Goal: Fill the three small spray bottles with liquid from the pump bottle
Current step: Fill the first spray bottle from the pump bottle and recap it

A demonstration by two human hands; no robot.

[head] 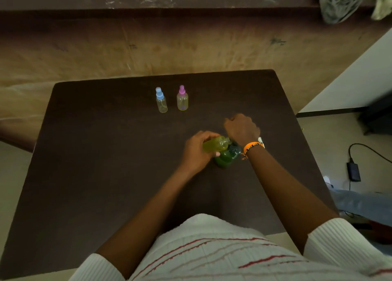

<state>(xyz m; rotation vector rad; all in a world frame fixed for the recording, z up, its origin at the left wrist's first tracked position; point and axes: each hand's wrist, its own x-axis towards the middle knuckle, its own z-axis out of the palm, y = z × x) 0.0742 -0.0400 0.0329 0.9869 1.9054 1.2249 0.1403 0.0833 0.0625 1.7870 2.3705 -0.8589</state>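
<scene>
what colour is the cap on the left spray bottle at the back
Light blue cap on the left spray bottle, seen in the head view.

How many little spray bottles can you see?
3: the blue-capped bottle and pink-capped bottle stand side by side far on the table; the left hand holds the uncapped yellow bottle.

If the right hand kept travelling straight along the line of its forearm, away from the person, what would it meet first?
Probably nothing soon: the right hand points up and slightly left over bare table, passing right of the pink-capped spray bottle. Depth is unclear.
</scene>
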